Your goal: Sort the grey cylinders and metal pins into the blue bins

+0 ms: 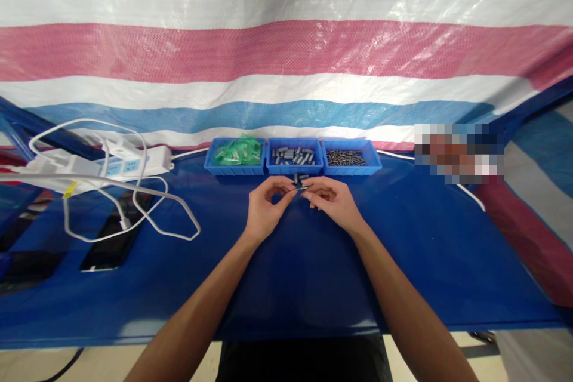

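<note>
My left hand (265, 206) and my right hand (336, 202) meet just in front of the middle bin, thumbs and fingertips pinched together. Between their fingertips is a thin, small metal piece (300, 188), held from both sides; it is too small to make out its exact kind. Right behind the fingertips a few dark grey cylinders (305, 178) show, partly hidden by the hands. The middle blue bin (294, 171) holds several short grey cylinders (293, 156). In the right blue bin (353, 171) lie many thin brass-and-dark screw-like pieces (347, 158).
A left blue bin (235, 171) contains green plastic bags (238, 152). On the left are a white power strip (129, 165), looping white cables (168, 236) and a black phone (110, 245). A striped sheet (286, 51) hangs behind the blue table (304, 286). A blurred patch covers something at right.
</note>
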### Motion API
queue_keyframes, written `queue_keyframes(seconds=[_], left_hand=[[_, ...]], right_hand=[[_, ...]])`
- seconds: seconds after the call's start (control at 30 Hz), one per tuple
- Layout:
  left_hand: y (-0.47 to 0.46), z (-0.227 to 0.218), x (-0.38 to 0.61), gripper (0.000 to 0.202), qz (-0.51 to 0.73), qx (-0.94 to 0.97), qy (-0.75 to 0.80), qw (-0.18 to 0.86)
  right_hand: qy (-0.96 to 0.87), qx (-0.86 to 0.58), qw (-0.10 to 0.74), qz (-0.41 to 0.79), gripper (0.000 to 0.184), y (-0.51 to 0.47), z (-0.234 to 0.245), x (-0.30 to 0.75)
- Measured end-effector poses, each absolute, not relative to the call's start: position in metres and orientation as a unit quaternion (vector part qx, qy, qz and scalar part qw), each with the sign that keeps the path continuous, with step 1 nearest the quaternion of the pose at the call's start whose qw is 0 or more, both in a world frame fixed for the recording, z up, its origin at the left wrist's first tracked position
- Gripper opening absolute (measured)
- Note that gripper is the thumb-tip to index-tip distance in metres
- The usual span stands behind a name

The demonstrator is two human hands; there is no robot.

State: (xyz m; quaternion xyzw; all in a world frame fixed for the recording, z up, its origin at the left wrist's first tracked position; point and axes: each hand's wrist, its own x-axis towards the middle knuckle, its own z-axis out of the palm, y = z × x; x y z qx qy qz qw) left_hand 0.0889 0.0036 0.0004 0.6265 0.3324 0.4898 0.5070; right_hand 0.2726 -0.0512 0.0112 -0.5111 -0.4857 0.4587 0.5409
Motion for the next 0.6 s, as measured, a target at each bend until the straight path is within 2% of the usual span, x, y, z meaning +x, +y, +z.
queue_keyframes(seconds=[0.13,0.3,0.6], left_hand=[[0.002,0.0008,0.0887,0.026,0.472,0.626,0.338,0.521],[0.0014,-0.0003,0.0895,0.028,0.464,0.63,0.338,0.524],[0.002,-0.0051,0.0889,0.023,0.443,0.665,0.343,0.494]], right_hand=[[-0.487,-0.51,0.543,0.456,0.027,-0.0506,0.0106,0.2712],[-0.476,-0.517,0.544,0.457,0.029,-0.0497,0.0119,0.2745],[-0.476,-0.522,0.54,0.458,0.03,-0.0496,0.0097,0.2785]])
